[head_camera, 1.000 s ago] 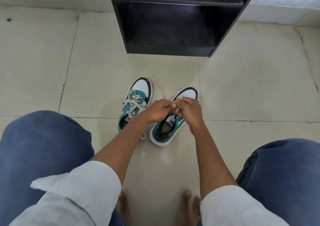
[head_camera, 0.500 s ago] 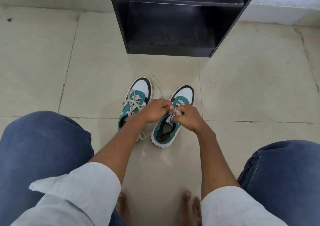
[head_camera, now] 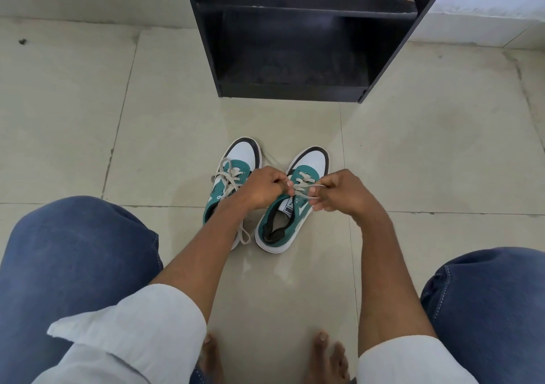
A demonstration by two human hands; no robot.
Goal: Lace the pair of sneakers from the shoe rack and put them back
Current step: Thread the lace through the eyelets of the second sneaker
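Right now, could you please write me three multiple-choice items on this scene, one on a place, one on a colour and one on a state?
1. Where do the two sneakers stand?
A. on the rack's lower shelf
B. on the tiled floor in front of the rack
C. on the person's lap

2. What colour are the sneakers' sides?
A. teal green
B. red
C. yellow

3. What are the hands doing?
A. resting on the knees
B. lifting a sneaker
C. each pinching a lace end over the right-side sneaker

Answers:
1 B: both shoes sit on the floor short of the black shoe rack.
2 A: the left-side sneaker and right-side sneaker are teal with white toes.
3 C: the left hand and right hand pull the lace apart.
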